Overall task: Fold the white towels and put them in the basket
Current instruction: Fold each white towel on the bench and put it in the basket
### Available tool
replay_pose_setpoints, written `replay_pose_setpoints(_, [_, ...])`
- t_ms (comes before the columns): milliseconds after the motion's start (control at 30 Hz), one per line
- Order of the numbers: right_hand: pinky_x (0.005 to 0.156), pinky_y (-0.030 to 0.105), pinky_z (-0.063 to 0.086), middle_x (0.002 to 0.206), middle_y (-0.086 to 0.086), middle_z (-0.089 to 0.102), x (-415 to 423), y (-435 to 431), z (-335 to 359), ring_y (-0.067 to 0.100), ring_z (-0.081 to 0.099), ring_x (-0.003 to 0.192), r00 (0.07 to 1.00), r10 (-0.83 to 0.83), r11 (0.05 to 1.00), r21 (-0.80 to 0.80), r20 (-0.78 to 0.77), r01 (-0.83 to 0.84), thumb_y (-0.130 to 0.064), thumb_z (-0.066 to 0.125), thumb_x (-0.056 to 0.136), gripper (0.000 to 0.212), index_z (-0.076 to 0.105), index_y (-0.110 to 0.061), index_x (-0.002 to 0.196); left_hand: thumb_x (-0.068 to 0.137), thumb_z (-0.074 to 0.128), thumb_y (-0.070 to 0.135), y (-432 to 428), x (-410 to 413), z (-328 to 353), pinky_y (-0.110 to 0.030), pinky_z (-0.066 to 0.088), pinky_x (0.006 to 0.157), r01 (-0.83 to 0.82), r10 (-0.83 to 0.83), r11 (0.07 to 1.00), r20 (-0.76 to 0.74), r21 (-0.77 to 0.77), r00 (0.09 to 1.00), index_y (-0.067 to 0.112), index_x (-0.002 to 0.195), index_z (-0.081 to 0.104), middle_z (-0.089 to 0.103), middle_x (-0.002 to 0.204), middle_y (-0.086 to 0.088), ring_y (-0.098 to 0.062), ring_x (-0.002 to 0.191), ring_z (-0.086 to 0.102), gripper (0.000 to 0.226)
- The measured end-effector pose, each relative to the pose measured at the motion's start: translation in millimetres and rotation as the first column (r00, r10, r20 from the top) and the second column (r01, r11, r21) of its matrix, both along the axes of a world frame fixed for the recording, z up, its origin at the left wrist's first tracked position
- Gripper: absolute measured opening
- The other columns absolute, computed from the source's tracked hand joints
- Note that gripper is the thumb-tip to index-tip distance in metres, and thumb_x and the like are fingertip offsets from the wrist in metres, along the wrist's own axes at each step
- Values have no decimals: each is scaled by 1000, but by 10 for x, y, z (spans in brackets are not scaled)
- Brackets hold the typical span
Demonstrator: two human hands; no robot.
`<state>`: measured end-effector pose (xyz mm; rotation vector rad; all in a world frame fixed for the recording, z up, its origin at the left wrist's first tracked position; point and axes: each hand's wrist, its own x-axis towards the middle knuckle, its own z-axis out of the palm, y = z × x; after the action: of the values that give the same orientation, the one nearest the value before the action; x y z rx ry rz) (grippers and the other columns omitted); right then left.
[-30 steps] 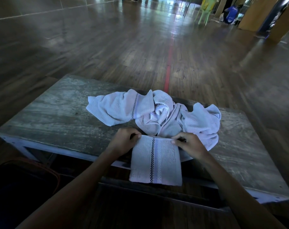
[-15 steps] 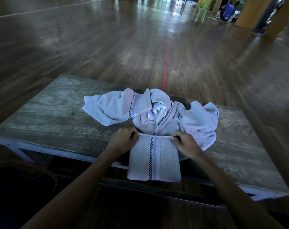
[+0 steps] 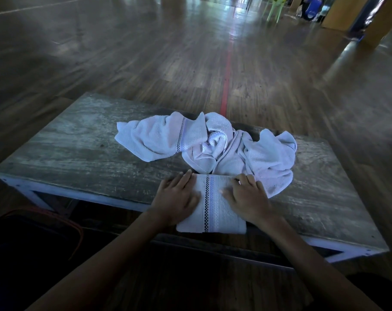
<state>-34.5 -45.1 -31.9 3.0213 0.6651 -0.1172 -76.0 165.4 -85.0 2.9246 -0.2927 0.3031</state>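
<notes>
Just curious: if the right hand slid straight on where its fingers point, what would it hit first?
Probably the crumpled towel pile, lying just beyond the right hand and the folded towel it presses flat.

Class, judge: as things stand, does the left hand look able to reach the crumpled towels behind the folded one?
Probably yes: the left hand rests flat on the folded towel, gripping nothing, and the crumpled towels lie beyond its fingers, nothing between.

Two hands: left hand (image 3: 176, 197), right hand (image 3: 246, 199). One folded towel (image 3: 222, 217), one table (image 3: 78, 158), one basket (image 3: 78, 231); crumpled towels (image 3: 213, 144) uncountable.
</notes>
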Motion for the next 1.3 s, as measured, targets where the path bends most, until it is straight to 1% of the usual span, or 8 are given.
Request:
replay_pose_setpoints(100, [105, 46, 27, 144, 10, 34, -138, 129, -134, 28, 33, 131, 1000, -10, 1000, -3, -18, 10, -70, -5, 78, 92, 22, -15, 146, 91, 32, 44, 7, -6, -44, -52, 42, 97, -31, 31, 999, 7, 36, 1000, 6, 127, 57, 55, 134, -11, -28, 123, 54, 58])
replay_pose_setpoints(233, [105, 51, 27, 146, 16, 35, -78, 160, -190, 30, 33, 134, 999, -29, 1000, 7, 37, 29, -71, -15, 80, 96, 29, -16, 145, 90, 17, 48, 8, 89, 60, -58, 23, 108, -39, 40, 999, -93, 6, 995, 10, 138, 45, 42, 146, -6, -25, 137, 36, 68])
replay_pose_setpoints(367, [115, 50, 2, 159, 9, 11, -17, 241, -166, 20, 4, 147, 1000, 4, 999, -50, 4, -4, -57, -7, 83, 85, 14, -10, 150, 80, -7, 54, 1, 158, 112, -52, -3, 114, -51, 50, 999, -185, 3, 982, 17, 149, 19, 14, 158, 2, -17, 147, 5, 83])
replay_pose_setpoints(500, [117, 44, -3, 159, 13, 6, -34, 422, -240, 25, -3, 147, 998, 25, 998, 65, -61, -21, -57, 5, 89, 76, 3, -13, 151, 97, 18, 41, 31, 54, 172, -48, -5, 114, -147, 113, 977, -207, -156, 972, 16, 148, 25, 16, 158, 2, -15, 146, 9, 57])
replay_pose_setpoints(667, [117, 45, 7, 157, 18, 14, -29, 420, -343, 31, 10, 146, 1000, 28, 995, 96, 13, -29, -78, -10, 75, 95, 13, -24, 151, 88, 43, 26, -105, -533, 109, -35, 38, 87, -389, 504, 494, -108, -777, 857, 17, 103, 62, 56, 105, -2, -21, 100, 55, 25])
replay_pose_setpoints(900, [115, 47, 16, 156, 13, 20, -26, 414, -390, 34, 22, 142, 996, 42, 994, 101, 81, -50, -70, 10, 84, 80, 27, -25, 148, 89, 62, 14, -367, -923, -41, -13, 45, 64, -397, 133, -61, -402, -916, 906, 18, 96, 61, 66, 85, 4, -4, 79, 63, 9])
replay_pose_setpoints(1133, [118, 44, 8, 159, 8, 13, -13, 415, -410, 28, 12, 145, 998, 20, 994, 107, 67, -27, -72, 2, 80, 83, 16, -30, 150, 84, 65, 40, -236, -942, -97, -27, 51, 84, -418, -114, 208, -446, -884, 888, 26, 111, 62, 69, 104, 4, -10, 96, 64, 31])
replay_pose_setpoints(1300, [118, 43, 6, 159, 4, 10, 2, 401, -410, 24, 8, 146, 999, 18, 991, 130, 45, -24, -72, 3, 80, 80, 13, -34, 149, 85, 68, 26, -124, -944, -79, -20, 51, 78, -395, -61, 279, -426, -875, 903, 15, 96, 65, 71, 95, 2, -8, 90, 67, 16])
